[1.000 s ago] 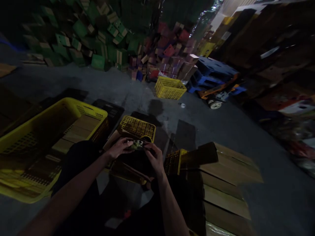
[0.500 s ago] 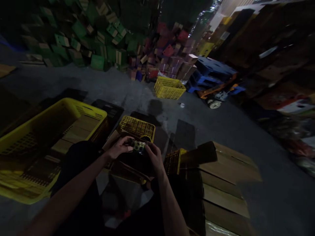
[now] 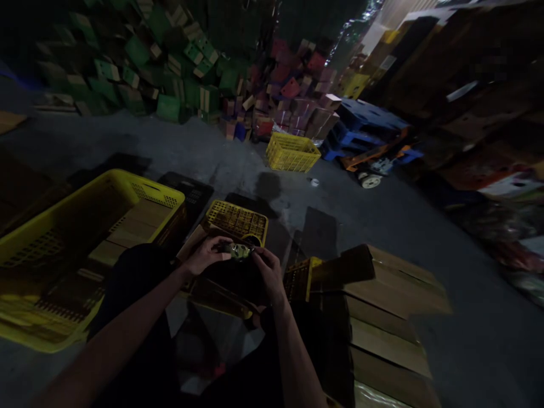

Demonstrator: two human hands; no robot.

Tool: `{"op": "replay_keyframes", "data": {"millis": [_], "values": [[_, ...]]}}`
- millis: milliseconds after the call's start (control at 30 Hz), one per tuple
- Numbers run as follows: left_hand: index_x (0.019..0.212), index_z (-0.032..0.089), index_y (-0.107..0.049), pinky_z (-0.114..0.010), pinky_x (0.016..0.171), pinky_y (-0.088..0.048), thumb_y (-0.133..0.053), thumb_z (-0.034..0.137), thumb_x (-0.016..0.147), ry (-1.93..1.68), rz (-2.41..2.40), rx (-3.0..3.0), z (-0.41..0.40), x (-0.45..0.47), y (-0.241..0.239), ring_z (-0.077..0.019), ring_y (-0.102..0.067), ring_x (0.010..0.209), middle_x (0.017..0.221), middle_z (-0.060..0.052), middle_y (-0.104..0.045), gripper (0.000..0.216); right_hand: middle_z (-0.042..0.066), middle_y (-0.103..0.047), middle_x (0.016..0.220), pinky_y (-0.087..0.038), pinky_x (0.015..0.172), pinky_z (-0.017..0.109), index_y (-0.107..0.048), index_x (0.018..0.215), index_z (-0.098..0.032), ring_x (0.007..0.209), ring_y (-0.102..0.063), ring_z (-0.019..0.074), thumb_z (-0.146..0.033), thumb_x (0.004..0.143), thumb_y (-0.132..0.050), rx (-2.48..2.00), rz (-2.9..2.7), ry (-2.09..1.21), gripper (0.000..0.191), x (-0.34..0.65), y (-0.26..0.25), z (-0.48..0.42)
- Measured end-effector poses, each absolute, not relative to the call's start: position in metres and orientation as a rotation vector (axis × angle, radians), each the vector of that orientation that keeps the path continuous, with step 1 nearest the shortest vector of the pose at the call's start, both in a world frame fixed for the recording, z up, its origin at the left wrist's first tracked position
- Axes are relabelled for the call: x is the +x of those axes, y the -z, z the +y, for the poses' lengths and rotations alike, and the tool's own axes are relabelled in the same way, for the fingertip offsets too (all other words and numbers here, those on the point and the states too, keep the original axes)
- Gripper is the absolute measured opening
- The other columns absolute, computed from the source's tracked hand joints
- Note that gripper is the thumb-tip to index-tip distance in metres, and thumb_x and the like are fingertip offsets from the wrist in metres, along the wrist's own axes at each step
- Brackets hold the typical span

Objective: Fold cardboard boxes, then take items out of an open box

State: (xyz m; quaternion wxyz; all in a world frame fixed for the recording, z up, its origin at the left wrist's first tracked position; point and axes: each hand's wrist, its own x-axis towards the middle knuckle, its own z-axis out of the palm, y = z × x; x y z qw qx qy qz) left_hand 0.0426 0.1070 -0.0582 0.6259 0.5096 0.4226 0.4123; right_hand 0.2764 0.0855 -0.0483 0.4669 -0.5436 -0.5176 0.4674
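Between my two hands is a small shiny packet [image 3: 238, 251], pale green and dark, in what looks like clear plastic wrap. My left hand [image 3: 206, 256] has its fingers closed on the packet's left end. At its right end, my right hand [image 3: 267, 267] pinches the edge with thumb and fingers. Both hands are above an open cardboard box [image 3: 193, 241] whose dark inside hides its contents. Just behind the box stands a yellow crate [image 3: 236, 218] with a grid-like surface. The print on the packet is too dim to read.
A large yellow basket [image 3: 114, 181] holding flat cardboard pieces stands at my left. Stacked cartons [image 3: 395, 283] lie at my right. Farther off are a yellow crate [image 3: 293, 153], blue pallets [image 3: 365, 116], a pallet jack [image 3: 374, 164] and heaps of green and red boxes [image 3: 168, 106].
The packet has tilted between my hands and shows a narrower face. My right-hand fingers have shifted slightly at its right end; the surroundings are unchanged.
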Motion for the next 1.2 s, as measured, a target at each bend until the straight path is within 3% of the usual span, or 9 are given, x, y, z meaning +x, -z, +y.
{"op": "replay_keyframes", "data": {"millis": [100,300,533,733,900,1200], "values": [[0.117,0.021,-0.068,-0.038,0.099,-0.049,-0.083,0.034,0.071,-0.995,1.008,1.193,0.108,0.043,0.053,-0.0275,-0.065,0.111,0.117,-0.008,-0.07,0.05,0.004,-0.075,0.114,-0.051,0.095,0.038,-0.073,0.115,-0.028,0.109,-0.067,0.0259,-0.048,0.082,-0.074,-1.278,-1.297,-1.259,0.038,0.271,0.048,0.083],[0.115,0.022,-0.071,-0.038,0.095,-0.051,-0.082,0.034,0.072,-0.928,1.031,1.336,0.108,0.04,0.053,-0.028,-0.067,0.105,0.109,-0.006,-0.073,0.047,0.005,-0.076,0.109,-0.055,0.088,0.039,-0.072,0.115,-0.025,0.099,-0.07,0.0265,-0.047,0.08,-0.076,-1.217,-1.122,-1.503,0.042,0.262,0.065,0.081],[0.112,0.023,-0.075,-0.038,0.1,-0.05,-0.081,0.032,0.072,-0.941,0.974,1.413,0.107,0.04,0.054,-0.0279,-0.065,0.11,0.114,-0.005,-0.074,0.041,0.007,-0.076,0.109,-0.054,0.092,0.042,-0.072,0.116,-0.022,0.099,-0.071,0.0272,-0.045,0.074,-0.081,-1.158,-1.002,-1.588,0.049,0.257,0.073,0.08],[0.111,0.024,-0.076,-0.038,0.104,-0.047,-0.08,0.027,0.073,-0.93,0.898,1.411,0.107,0.04,0.054,-0.0283,-0.063,0.117,0.122,-0.006,-0.072,0.039,0.005,-0.076,0.107,-0.055,0.088,0.038,-0.07,0.115,-0.024,0.095,-0.07,0.0251,-0.039,0.075,-0.078,-1.16,-1.009,-1.577,0.044,0.26,0.071,0.08],[0.117,0.025,-0.074,-0.039,0.104,-0.047,-0.079,0.023,0.073,-0.894,0.885,1.371,0.106,0.039,0.049,-0.0278,-0.066,0.113,0.117,-0.005,-0.074,0.044,0.002,-0.076,0.103,-0.054,0.085,0.034,-0.071,0.106,-0.024,0.092,-0.069,0.0231,-0.036,0.072,-0.075,-1.192,-1.073,-1.452,0.036,0.264,0.071,0.082],[0.126,0.023,-0.069,-0.043,0.109,-0.045,-0.084,0.027,0.071,-0.931,0.943,1.208,0.108,0.041,0.06,-0.0295,-0.063,0.12,0.126,-0.007,-0.07,0.057,0.002,-0.075,0.092,-0.053,0.078,0.033,-0.071,0.1,-0.023,0.084,-0.068,0.0214,-0.036,0.068,-0.08,-1.25,-0.951,-1.333,0.036,0.268,0.075,0.086]]}}
